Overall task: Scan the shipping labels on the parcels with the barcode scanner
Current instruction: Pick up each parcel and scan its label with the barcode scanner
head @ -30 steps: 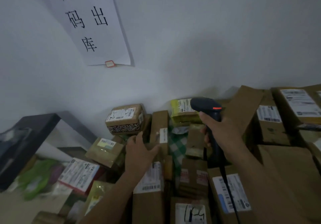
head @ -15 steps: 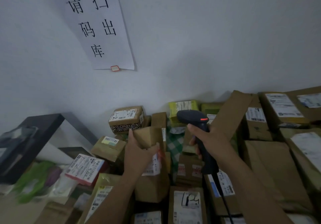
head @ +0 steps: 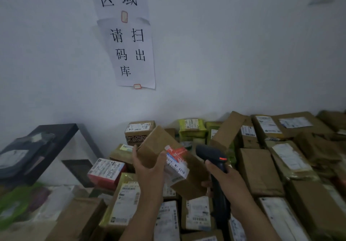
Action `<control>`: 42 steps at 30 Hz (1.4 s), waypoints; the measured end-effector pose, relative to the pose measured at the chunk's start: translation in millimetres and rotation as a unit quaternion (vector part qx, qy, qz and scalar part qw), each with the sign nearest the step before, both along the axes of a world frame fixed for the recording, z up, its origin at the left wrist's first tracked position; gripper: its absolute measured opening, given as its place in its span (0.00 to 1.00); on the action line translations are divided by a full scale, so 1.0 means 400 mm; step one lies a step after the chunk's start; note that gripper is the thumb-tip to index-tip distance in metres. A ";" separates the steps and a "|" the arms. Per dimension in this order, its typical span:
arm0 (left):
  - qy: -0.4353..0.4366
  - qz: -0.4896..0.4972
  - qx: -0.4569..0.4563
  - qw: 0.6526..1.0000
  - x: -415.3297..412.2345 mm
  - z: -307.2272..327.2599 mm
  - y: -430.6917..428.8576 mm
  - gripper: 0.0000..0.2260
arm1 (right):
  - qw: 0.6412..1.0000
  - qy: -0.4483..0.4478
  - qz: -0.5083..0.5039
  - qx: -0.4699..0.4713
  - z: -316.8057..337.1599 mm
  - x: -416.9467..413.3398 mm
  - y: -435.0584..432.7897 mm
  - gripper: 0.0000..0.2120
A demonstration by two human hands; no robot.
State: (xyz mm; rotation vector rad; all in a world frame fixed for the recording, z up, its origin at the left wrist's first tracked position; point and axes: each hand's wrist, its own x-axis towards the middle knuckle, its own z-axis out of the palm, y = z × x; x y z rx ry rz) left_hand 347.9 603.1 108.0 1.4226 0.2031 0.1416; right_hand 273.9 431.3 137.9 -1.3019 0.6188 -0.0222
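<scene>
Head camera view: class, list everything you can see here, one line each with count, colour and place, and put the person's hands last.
held parcel: one, brown cardboard, tilted, raised at centre
shipping label: one, white with a red sticker, on the held parcel
barcode scanner: one, black with an orange button, right of the held parcel
parcel pile: many, mostly brown, some yellow-green, along the wall
red-sided box: one, white label on top, at the pile's left edge
paper signs: two, white with black characters, on the wall
black stand: one, far left
left hand: grips the held parcel
right hand: grips the barcode scanner
</scene>
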 end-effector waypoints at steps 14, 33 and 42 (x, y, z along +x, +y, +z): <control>0.061 -0.105 0.147 0.982 -0.164 0.064 0.229 0.31 | 0.991 -0.056 0.004 -0.121 0.072 -0.173 0.082 0.11; 0.063 -0.064 0.085 0.992 -0.183 -0.035 0.376 0.31 | 0.976 -0.054 0.094 -0.188 0.077 -0.252 0.136 0.15; 0.073 -0.053 0.066 0.994 -0.165 -0.019 0.443 0.33 | 0.890 -0.061 0.232 -0.387 0.081 -0.266 0.141 0.09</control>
